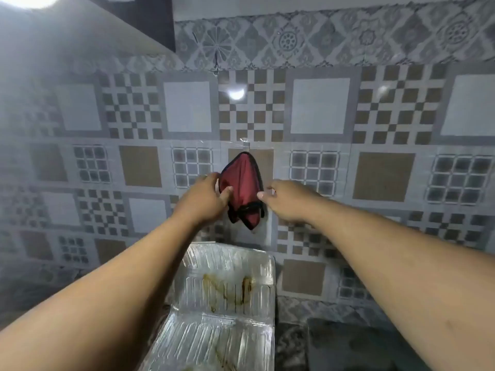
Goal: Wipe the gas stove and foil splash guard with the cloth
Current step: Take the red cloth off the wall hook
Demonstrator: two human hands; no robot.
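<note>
A red cloth (pixel 242 188) with dark edging hangs from a small clear hook (pixel 245 142) taped to the tiled wall. My left hand (pixel 207 198) grips the cloth's left edge between thumb and fingers. My right hand (pixel 286 199) is just right of the cloth, thumb tip near its edge; whether it touches is unclear. Below the cloth stands the silver foil splash guard (pixel 227 303), ribbed and streaked with brown grease stains. The gas stove itself is out of view.
A patterned grey, white and brown tile wall (pixel 321 108) fills the scene. A dark speckled counter surface (pixel 348 346) lies at the lower right of the foil. A bright lamp (pixel 29 0) glares at the top left.
</note>
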